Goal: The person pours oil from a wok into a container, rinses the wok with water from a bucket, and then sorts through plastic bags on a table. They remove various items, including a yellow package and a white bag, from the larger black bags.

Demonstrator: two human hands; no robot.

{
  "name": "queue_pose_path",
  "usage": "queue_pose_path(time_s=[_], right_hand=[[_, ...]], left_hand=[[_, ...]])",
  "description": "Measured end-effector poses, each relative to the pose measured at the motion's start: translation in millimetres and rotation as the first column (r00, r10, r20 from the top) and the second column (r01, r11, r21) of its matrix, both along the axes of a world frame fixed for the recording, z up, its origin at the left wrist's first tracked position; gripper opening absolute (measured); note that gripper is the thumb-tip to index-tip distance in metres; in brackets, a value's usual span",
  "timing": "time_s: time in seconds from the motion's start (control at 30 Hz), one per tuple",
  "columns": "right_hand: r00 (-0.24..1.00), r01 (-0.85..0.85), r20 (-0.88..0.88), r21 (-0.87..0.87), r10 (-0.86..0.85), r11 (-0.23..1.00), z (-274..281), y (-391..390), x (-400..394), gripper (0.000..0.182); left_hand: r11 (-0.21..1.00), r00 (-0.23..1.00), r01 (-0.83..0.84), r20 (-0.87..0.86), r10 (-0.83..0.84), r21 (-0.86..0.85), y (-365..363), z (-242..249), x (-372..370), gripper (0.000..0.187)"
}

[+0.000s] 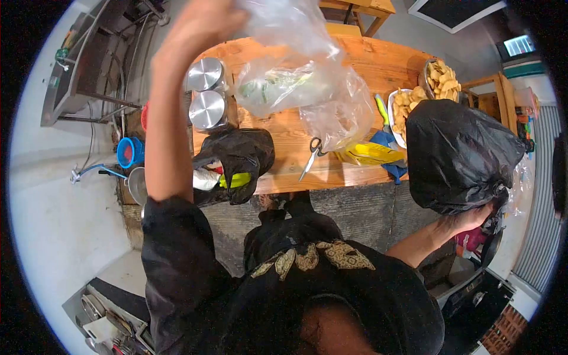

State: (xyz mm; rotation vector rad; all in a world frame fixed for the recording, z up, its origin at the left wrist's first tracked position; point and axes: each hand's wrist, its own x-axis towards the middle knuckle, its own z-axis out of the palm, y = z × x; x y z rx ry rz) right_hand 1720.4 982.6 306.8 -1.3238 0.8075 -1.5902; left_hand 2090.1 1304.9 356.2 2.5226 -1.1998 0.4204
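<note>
My left hand (216, 19), blurred by motion, is raised at the top over the table's far left part, its fingers round the edge of a clear plastic bag (290, 23). Below that bag lies another clear bag with green contents (287, 86). At the right, my right hand (476, 218) is closed on the gathered neck of a full black plastic bag (461, 154), held beyond the table's right edge and partly in front of the chips. Black-handled scissors (311, 158) lie near the table's front edge, beside a crumpled clear bag (340, 115).
The wooden table (284, 168) also bears two metal-lidded jars (207, 92), an open black bag (242, 154), a yellow packet (373, 154), a green-handled knife (383, 110) and chips in containers (442, 80). A blue bucket (130, 152) stands left, a stove (479, 302) lower right.
</note>
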Motion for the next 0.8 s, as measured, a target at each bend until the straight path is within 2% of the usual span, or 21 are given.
queue_pose_path(time_s=[0.03,0.07,0.1,0.13,0.17,0.2,0.23,0.27,0.3,0.33,0.37,0.43,0.47,0.5,0.53,0.57,0.6,0.67,0.7,0.77,0.8], right_hand=[[0.99,-0.069,0.13,0.066,0.06,0.995,2.6,0.3,8.3,0.044],[0.985,-0.096,0.154,0.079,0.083,0.992,2.0,-1.6,14.4,0.045],[0.979,-0.121,0.175,0.092,0.103,0.988,0.6,-2.5,19.0,0.047],[0.973,-0.145,0.197,0.105,0.122,0.984,-0.3,-3.3,24.6,0.048],[0.977,-0.138,0.181,0.109,0.116,0.985,3.0,2.3,36.6,0.046],[0.982,-0.155,0.124,0.081,0.144,0.985,6.6,9.5,48.0,0.044],[0.983,-0.172,0.068,0.052,0.169,0.984,10.3,16.6,59.3,0.041],[0.928,-0.306,0.259,0.117,0.268,0.945,20.6,22.3,75.6,0.039],[0.91,-0.367,0.247,0.111,0.332,0.923,20.8,17.8,86.7,0.042],[0.888,-0.429,0.234,0.11,0.396,0.897,19.9,15.7,99.1,0.044],[0.882,-0.453,0.145,-0.008,0.449,0.892,19.6,22.8,113.3,0.044],[0.891,-0.449,0.102,0.064,0.442,0.891,14.7,27.0,145.6,0.043],[0.83,-0.555,-0.065,-0.004,0.553,0.832,-10.4,-2.0,165.6,0.045],[0.741,-0.659,-0.237,-0.072,0.629,0.749,-34.1,-30.1,183.8,0.046],[0.639,-0.752,-0.388,-0.132,0.664,0.646,-57.3,-59.1,200.5,0.048],[0.457,-0.824,-0.656,-0.059,0.6,0.563,-77.9,-60.9,217.1,0.05],[0.395,-0.857,-0.597,0.034,0.698,0.514,-85.8,-27.7,240.9,0.05],[0.279,-0.891,-0.441,0.214,0.853,0.402,-103.6,39.6,293.0,0.051],[0.219,-0.861,-0.64,0.228,0.737,0.454,-138.1,36.7,306.2,0.049],[0.134,-0.916,-0.824,0.11,0.551,0.386,-176.2,53.9,314.2,0.049],[0.114,-0.972,-0.846,0.013,0.52,0.234,-186.0,67.7,312.6,0.05]], left_hand=[[0.998,0.976,0.007,0.218,0.007,-0.063,17.1,25.3,-24.7,0.045],[0.99,0.967,-0.136,0.214,0.14,-0.032,26.8,42.4,-55.5,0.048],[0.97,0.983,-0.045,0.163,0.086,-0.24,44.7,38.6,-81.4,0.054],[0.964,0.994,-0.072,0.056,0.089,-0.255,53.6,46.2,-111.7,0.057],[0.907,1.0,-0.001,0.024,0.012,-0.421,50.5,41.6,-139.6,0.037],[0.953,0.981,-0.195,-0.059,0.186,-0.233,50.7,38.9,-177.9,0.039],[0.977,0.973,-0.166,-0.184,0.141,-0.131,45.2,24.7,-201.9,0.041],[0.991,0.944,-0.128,-0.309,0.113,-0.03,39.8,10.5,-226.0,0.042],[0.994,0.862,-0.098,-0.494,0.114,0.058,35.9,-14.9,-244.8,0.043],[0.999,0.767,-0.035,-0.639,0.054,0.041,28.0,-46.8,-247.7,0.047],[0.989,0.72,-0.143,-0.681,0.133,0.042,17.3,-80.1,-252.3,0.048],[0.943,0.629,-0.333,-0.741,0.234,0.015,-4.8,-133.5,-247.1,0.048],[0.908,0.588,-0.42,-0.763,0.27,-0.002,-8.8,-154.7,-239.1,0.047],[0.909,0.795,-0.365,-0.576,0.19,-0.203,-8.2,-176.3,-233.1,0.055],[0.868,0.787,-0.416,-0.586,0.194,-0.271,-14.7,-202.6,-223.0,0.054],[0.82,0.781,-0.462,-0.593,0.194,-0.339,-22.1,-227.1,-213.2,0.052],[0.799,0.804,-0.507,-0.51,0.305,-0.323,-39.7,-280.0,-205.0,0.04],[0.788,0.621,-0.608,-0.673,0.401,-0.091,-49.0,-282.0,-177.0,0.036],[0.832,0.661,-0.554,-0.584,0.471,0.044,-52.6,-278.2,-170.1,0.036],[0.807,0.661,-0.558,-0.483,0.573,0.194,-60.3,-319.6,-157.3,0.037],[0.787,0.662,-0.558,-0.429,0.614,0.264,-62.1,-335.6,-151.0,0.037]])
